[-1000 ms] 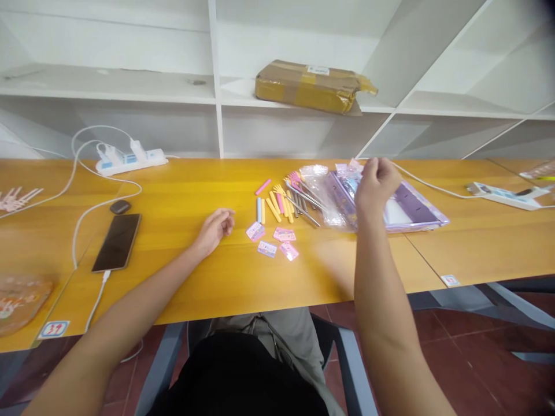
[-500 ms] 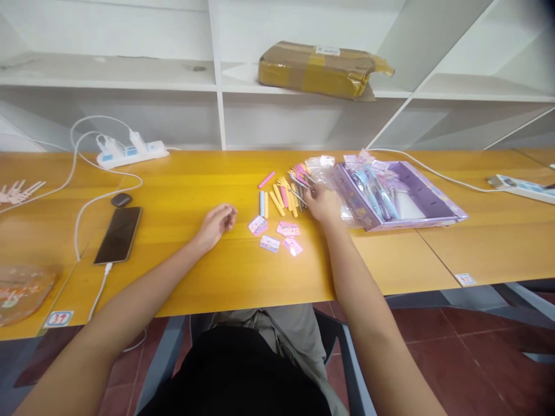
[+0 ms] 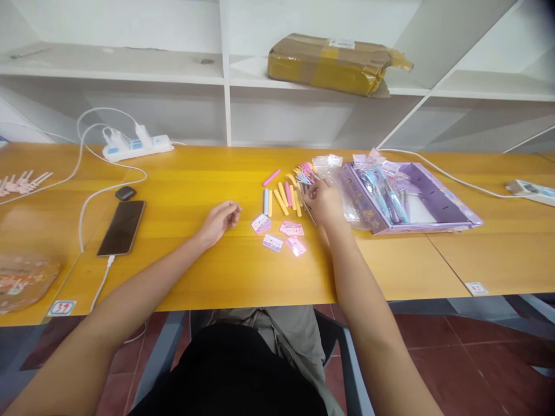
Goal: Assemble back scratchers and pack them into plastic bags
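Observation:
My right hand (image 3: pixel 324 201) is closed in a pinch at the right end of a row of small parts. A thin metal rod (image 3: pixel 311 216) sticks out below its fingertips. Just beyond the fingers lie small pink, blue and yellow hand-shaped pieces (image 3: pixel 305 173). Yellow sticks (image 3: pixel 280 202), a pink stick (image 3: pixel 271 177) and a blue stick (image 3: pixel 266 203) lie to the left of that hand. Nearer me are several printed cards (image 3: pixel 272 242). My left hand (image 3: pixel 221 222) rests on the table with its fingers curled, and nothing shows in it.
A purple tray (image 3: pixel 451 214) holding bagged items stands at the right, with clear plastic bags (image 3: pixel 349 202) against it. On the left are a phone (image 3: pixel 121 228), a black earbud case (image 3: pixel 125 193) and a power strip (image 3: pixel 139 147). A taped parcel (image 3: pixel 329 63) lies on the shelf.
My right hand has drawn back slightly from the hand-shaped pieces, and the rod at its fingers now points down toward me. My left hand stays put. The view has shifted a little.

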The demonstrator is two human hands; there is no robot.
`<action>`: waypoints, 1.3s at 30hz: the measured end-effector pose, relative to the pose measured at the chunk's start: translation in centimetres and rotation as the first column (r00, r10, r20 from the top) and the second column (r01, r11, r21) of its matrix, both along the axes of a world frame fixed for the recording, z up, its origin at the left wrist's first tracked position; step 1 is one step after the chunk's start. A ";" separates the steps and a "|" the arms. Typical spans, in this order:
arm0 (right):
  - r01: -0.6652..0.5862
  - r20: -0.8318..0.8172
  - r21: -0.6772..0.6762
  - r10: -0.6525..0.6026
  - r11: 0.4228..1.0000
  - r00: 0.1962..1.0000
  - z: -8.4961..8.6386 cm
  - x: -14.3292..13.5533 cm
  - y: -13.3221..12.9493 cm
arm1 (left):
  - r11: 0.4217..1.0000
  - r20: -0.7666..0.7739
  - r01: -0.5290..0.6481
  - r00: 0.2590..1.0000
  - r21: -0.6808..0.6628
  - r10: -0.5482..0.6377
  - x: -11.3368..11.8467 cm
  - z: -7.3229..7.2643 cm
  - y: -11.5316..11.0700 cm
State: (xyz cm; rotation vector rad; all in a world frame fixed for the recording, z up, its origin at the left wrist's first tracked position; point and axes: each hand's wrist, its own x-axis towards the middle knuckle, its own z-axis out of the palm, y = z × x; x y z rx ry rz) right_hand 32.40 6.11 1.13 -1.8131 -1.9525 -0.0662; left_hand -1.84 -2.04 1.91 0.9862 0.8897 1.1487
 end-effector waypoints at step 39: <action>0.072 0.076 -0.167 -0.060 0.983 0.995 1.5 -3.2 -2.0 | 1.000 -0.047 0.027 0.999 0.010 -0.026 0.1 0.1 -0.2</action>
